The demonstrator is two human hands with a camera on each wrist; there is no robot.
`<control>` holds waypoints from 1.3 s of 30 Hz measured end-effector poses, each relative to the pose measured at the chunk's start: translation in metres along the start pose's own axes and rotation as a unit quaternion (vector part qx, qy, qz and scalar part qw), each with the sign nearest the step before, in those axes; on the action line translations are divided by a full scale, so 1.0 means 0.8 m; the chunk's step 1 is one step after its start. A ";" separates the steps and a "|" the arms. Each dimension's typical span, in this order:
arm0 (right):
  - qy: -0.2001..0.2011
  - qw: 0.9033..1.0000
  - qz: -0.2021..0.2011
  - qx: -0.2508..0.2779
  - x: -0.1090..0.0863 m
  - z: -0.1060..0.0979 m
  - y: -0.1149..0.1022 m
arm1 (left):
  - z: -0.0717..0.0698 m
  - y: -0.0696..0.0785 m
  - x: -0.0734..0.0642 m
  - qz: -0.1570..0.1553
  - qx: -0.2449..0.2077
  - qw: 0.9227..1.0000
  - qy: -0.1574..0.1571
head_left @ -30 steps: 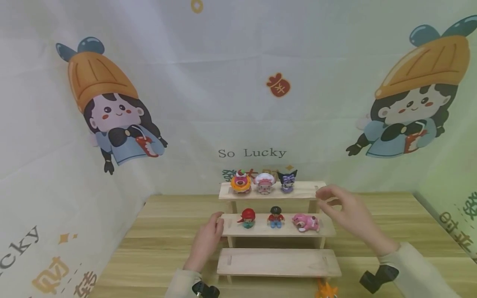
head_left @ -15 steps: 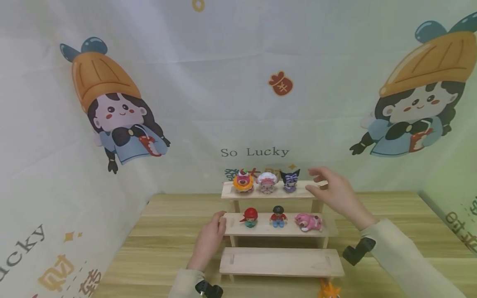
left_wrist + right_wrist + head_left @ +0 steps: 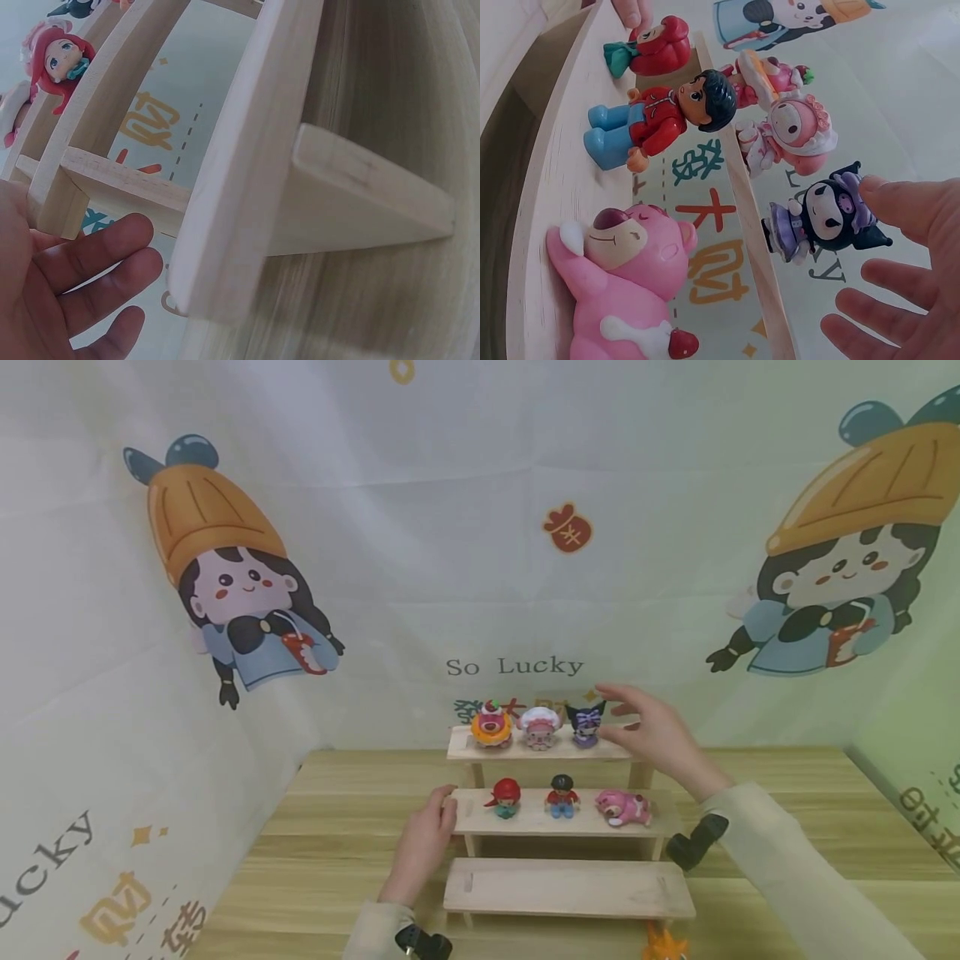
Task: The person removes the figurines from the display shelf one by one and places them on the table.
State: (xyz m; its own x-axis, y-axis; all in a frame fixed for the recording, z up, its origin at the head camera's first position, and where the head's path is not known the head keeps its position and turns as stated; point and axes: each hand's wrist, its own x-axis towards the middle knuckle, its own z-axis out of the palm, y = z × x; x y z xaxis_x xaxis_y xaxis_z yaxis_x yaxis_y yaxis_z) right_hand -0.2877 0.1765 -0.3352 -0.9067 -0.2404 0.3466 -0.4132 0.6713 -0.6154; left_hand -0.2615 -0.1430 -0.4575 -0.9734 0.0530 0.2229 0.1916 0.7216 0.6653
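My left hand point(image 3: 426, 835) holds the left end of the middle step of a wooden tiered stand point(image 3: 480, 822). In the left wrist view, its other fingers point(image 3: 112, 259) spread loosely beyond the board's end. My right hand point(image 3: 660, 731) is at the top step, around a small black-and-purple figurine point(image 3: 586, 725) with pointed ears. The right wrist view shows the thumb right at this figurine's head point(image 3: 840, 206), the other fingers spread apart. Beside it stand a white-capped pink figurine point(image 3: 539, 728) and a bear figurine with an orange ring point(image 3: 492, 727).
On the middle step are a red-haired figurine point(image 3: 506, 797), a black-haired boy figurine point(image 3: 562, 797) and a lying pink bear point(image 3: 624, 807). The lower step point(image 3: 570, 887) is in front, with an orange spiky figure point(image 3: 664, 943) below. A printed cloth point(image 3: 420, 568) hangs behind.
My right hand has moved left along the top step, from its right end to the black-and-purple figurine. The left hand stays at the middle step's end. The view has shifted slightly.
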 end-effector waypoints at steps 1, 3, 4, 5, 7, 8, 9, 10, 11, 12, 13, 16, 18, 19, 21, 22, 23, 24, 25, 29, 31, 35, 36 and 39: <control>-0.001 1.000 -0.004 0.001 0.001 0.001 0.000 | 0.000 0.000 0.000 0.001 -0.003 1.000 -0.001; -0.001 1.000 -0.011 0.003 0.004 0.003 0.001 | 0.000 0.000 0.000 -0.001 -0.005 1.000 -0.001; 0.000 1.000 -0.013 0.004 0.005 0.004 0.001 | 0.000 0.000 0.000 -0.001 -0.006 1.000 -0.002; 0.001 1.000 -0.016 0.005 0.006 0.005 0.001 | 0.000 0.000 0.000 -0.001 -0.007 1.000 -0.002; 0.004 1.000 -0.018 0.008 0.008 0.008 0.002 | 0.000 0.000 0.000 -0.002 -0.008 1.000 -0.002; 0.006 1.000 -0.018 0.008 0.008 0.009 0.002 | 0.000 0.000 0.000 -0.003 -0.007 1.000 -0.002; 0.008 1.000 -0.016 0.008 0.009 0.010 0.002 | 0.000 0.000 0.001 -0.002 -0.007 1.000 -0.002; 0.008 1.000 -0.014 0.008 0.009 0.010 0.002 | 0.000 0.000 0.001 -0.002 -0.007 1.000 -0.002; 0.008 1.000 -0.010 0.009 0.009 0.011 0.002 | 0.000 0.000 0.001 -0.003 -0.007 1.000 -0.002; 0.009 1.000 -0.008 0.008 0.009 0.012 0.002 | 0.000 0.001 0.000 -0.003 -0.008 1.000 -0.002; 0.010 1.000 -0.004 0.008 0.009 0.012 0.001 | 0.000 0.001 0.001 -0.006 -0.009 1.000 -0.003; 0.016 1.000 0.000 0.007 0.010 0.013 -0.001 | 0.000 0.001 0.001 -0.009 -0.012 1.000 -0.004; 0.022 1.000 -0.004 0.007 0.010 0.013 -0.002 | 0.000 0.001 0.002 -0.009 -0.013 1.000 -0.004; 0.025 1.000 -0.005 0.007 0.010 0.014 -0.002 | 0.000 0.001 0.003 -0.011 -0.014 1.000 -0.005; 0.031 0.999 -0.009 0.006 0.010 0.014 -0.003 | 0.001 0.001 0.003 -0.009 -0.013 1.000 -0.006; 0.032 0.999 -0.010 0.005 0.010 0.014 -0.003 | 0.001 0.000 0.003 -0.011 -0.014 1.000 -0.006; 0.034 0.999 -0.011 0.005 0.010 0.014 -0.004 | 0.001 0.000 0.003 -0.012 -0.014 1.000 -0.007; 0.034 0.999 -0.011 0.005 0.010 0.015 -0.004 | 0.001 0.000 0.003 -0.012 -0.015 1.000 -0.007; 0.036 0.999 -0.011 0.004 0.011 0.015 -0.004 | 0.001 0.000 0.003 -0.012 -0.015 1.000 -0.006; 0.047 0.999 -0.009 0.003 0.010 0.017 -0.005 | 0.000 0.000 0.002 -0.008 -0.013 1.000 -0.002; 0.058 0.998 -0.006 0.001 0.009 0.019 -0.004 | 0.000 0.000 0.002 -0.007 -0.014 1.000 -0.002; 0.082 0.997 -0.011 -0.006 0.006 0.021 -0.004 | 0.000 -0.001 0.002 -0.003 -0.020 1.000 -0.006; 0.087 0.996 -0.014 -0.008 0.004 0.022 -0.003 | 0.000 -0.001 0.002 -0.003 -0.020 1.000 -0.008; 0.105 0.994 -0.025 -0.010 0.001 0.021 -0.003 | 0.001 -0.001 0.002 -0.005 -0.021 1.000 -0.011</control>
State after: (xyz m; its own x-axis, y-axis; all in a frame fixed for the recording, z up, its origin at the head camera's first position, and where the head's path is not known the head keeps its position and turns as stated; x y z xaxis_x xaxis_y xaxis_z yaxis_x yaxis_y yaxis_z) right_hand -0.2886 0.1627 -0.3453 -0.8468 -0.1232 0.5175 -0.4532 0.6764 -0.5806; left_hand -0.2634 -0.1433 -0.4581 -0.9776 0.0611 0.2014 0.1869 0.6921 0.6972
